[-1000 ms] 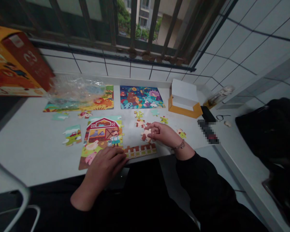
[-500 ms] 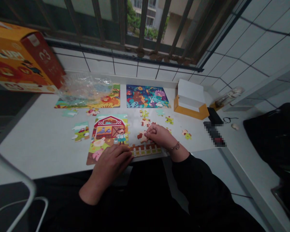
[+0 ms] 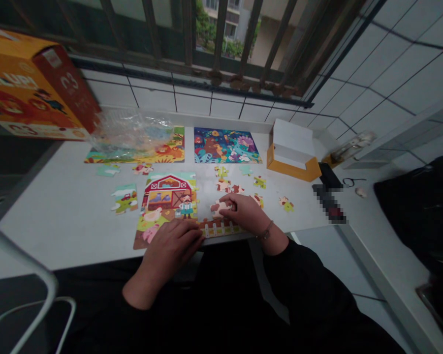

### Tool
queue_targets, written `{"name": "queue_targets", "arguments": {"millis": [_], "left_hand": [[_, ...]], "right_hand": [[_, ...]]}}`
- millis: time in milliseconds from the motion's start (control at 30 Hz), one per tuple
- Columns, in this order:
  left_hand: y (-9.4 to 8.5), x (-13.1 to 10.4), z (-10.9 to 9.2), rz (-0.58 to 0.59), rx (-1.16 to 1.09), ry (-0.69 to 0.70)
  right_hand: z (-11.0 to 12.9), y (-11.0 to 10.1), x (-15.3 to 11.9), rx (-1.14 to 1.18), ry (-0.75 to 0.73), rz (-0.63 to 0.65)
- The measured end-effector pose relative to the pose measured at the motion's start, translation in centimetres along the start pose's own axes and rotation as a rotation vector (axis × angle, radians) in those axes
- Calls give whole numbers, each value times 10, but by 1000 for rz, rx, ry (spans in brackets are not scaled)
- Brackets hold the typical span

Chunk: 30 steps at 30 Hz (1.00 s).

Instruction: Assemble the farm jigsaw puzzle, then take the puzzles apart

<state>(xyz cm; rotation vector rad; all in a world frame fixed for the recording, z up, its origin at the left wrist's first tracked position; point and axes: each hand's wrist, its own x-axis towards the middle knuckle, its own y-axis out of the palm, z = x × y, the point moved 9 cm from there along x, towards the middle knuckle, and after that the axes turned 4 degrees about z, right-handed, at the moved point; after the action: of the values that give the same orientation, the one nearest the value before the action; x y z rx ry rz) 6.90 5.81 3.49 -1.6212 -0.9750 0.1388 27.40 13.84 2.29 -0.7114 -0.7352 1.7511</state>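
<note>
A partly joined farm puzzle (image 3: 170, 196) with a red barn lies near the table's front edge, its fence strip (image 3: 221, 228) running to the right. My left hand (image 3: 173, 241) lies flat over the puzzle's lower edge, fingers on the start of the fence. Just above the fence, my right hand (image 3: 243, 209) pinches a brown-and-white cow piece (image 3: 217, 209) between thumb and fingers. Behind that hand lie more loose cow pieces (image 3: 223, 185) and a green piece (image 3: 259, 182). Left of the barn is a joined tractor section (image 3: 124, 199).
Clear plastic wrap (image 3: 129, 132) covers part of a lion picture (image 3: 173, 152). A blue animal picture (image 3: 225, 146) and an open yellow-white box (image 3: 293, 164) stand behind. A big orange box (image 3: 29, 93) is at left; a loose piece (image 3: 287, 203) lies at right.
My right hand has shifted slightly down toward the fence strip with the cow piece, its fingers lower over it. My left hand stays on the puzzle. The view has tilted slightly.
</note>
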Motion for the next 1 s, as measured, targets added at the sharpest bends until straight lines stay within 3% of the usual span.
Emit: {"name": "queue_targets", "arguments": {"millis": [533,633,767,1000], "left_hand": [[-3,2,-2,2,21,8],[-2,0,0,-5,12,6],[-1,-1,-1,-11,12,19],[0,-1,0,-21,28,25]], "right_hand": [[0,0,1,-98,-90,46],[-14,-22,-6,-7,-41,-58],[-57,-71,-34,9,131,-393],[-104,-106,-66,-270,237,-518]]}}
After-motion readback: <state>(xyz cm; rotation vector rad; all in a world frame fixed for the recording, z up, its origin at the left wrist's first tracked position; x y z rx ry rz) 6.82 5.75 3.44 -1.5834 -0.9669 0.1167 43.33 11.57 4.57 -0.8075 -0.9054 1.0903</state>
